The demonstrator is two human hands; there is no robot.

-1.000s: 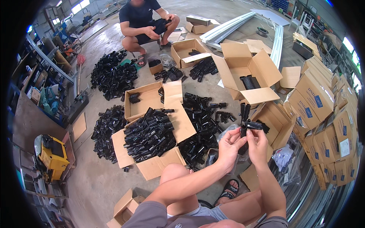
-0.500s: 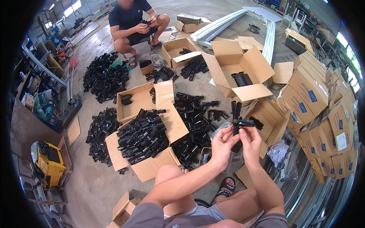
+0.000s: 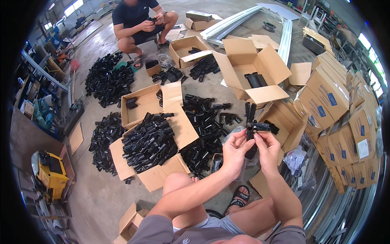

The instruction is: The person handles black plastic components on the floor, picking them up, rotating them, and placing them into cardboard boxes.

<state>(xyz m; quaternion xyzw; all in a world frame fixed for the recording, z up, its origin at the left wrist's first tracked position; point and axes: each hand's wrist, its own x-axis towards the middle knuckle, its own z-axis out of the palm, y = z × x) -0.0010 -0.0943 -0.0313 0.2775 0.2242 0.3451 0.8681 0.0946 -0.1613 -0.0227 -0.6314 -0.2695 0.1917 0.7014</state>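
A black, branched tubular fitting [image 3: 251, 118] is held up in front of me, with one arm pointing away and another out to the right. My left hand [image 3: 235, 151] pinches its lower end from the left. From the right, the fingers of my right hand [image 3: 267, 149] close on the same end; what lies between the fingertips is partly hidden. Just beyond and to the right stands an open carton [image 3: 289, 126] with a few black parts in it. Left of my hands lies a loose pile of similar black fittings [image 3: 203, 130] on the floor.
An open carton heaped with black fittings [image 3: 148, 140] stands left of centre. Behind my hands is a larger open carton [image 3: 231, 77]. Closed cartons [image 3: 325, 95] are stacked on the right beside long metal profiles [image 3: 337, 207]. A co-worker [image 3: 136, 24] squats at the far left, holding a black part.
Both hands keep their hold on the fitting, with only slight finger movement. The whole view has shifted a little, so the scene sits slightly further left and up.
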